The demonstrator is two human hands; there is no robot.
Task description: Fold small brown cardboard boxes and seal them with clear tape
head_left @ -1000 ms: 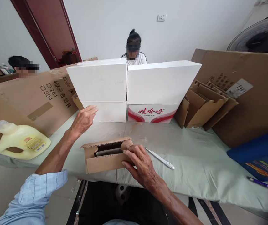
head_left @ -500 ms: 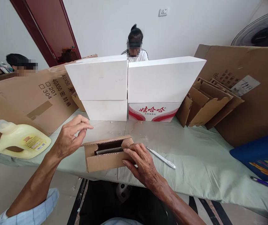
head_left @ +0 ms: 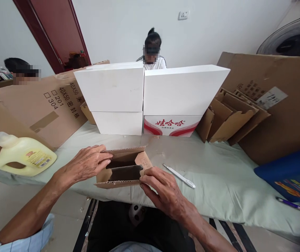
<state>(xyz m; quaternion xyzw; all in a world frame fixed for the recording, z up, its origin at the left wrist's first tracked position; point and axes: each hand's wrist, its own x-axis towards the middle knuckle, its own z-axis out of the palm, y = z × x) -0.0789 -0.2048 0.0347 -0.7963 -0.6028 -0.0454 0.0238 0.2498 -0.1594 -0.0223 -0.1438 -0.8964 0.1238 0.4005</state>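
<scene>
In the head view, the small open cardboard box (head_left: 126, 153) sits at seven o'clock from the white boxes (head_left: 183, 91), the left hand (head_left: 87, 161) pinching its rim at ten o'clock, the right hand (head_left: 163, 185) its corner at four, and it looks light, stiff yet crushable, best held by opposite corners

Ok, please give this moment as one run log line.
cardboard box: open, dark object inside; left hand: at its left end; right hand: at its right end; white tool: untouched
</scene>
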